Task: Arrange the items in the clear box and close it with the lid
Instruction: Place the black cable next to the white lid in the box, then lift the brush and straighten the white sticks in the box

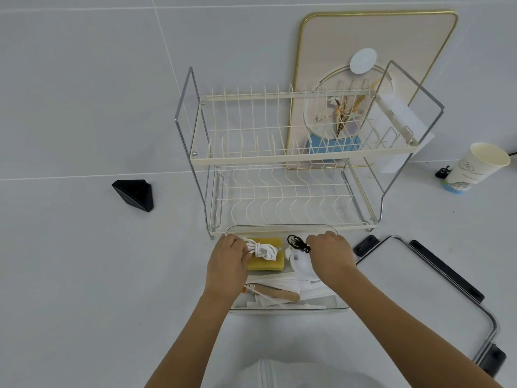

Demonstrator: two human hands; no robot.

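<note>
Pale grey worktop (84, 275), faint seams, running back to a wall of the same grey; no clutter on the near left.

Far left: black wedge-shaped object (134, 195), alone, well apart from the work.

Centre, far: two-tier wire dish rack (279, 152), cream wire on a metal frame, both tiers bare. Behind it a gold-rimmed decorative board (377, 37) leans on the wall.

Centre, near: clear box (279, 227), touching or just short of the rack's front feet. Left hand (226, 264) is over the box's left side, fingers curled onto a bundled white cord (261, 249) that lies on a yellow sponge (267, 261); looks like a light pinch to seat the cord, though the grip itself is partly hidden. Nearer in the box: a wooden stick (279, 292) among white paper wrappers (307, 287), laid flat, likely so the lid can sit down.

Right hand (330, 253) is over the box's right side, fingers bent around a small black item (298, 243) above a white round piece (300, 264). Cannot tell whether it is gripped or only nudged.

Right, near: lid (419, 289), clear panel with black clasps, flat on the worktop beside the box, not yet on. Judgement: arranging stage, closing remains.

Far right: paper cup (475, 169), tilted, with a small black clip (443, 172) beside it.
</note>
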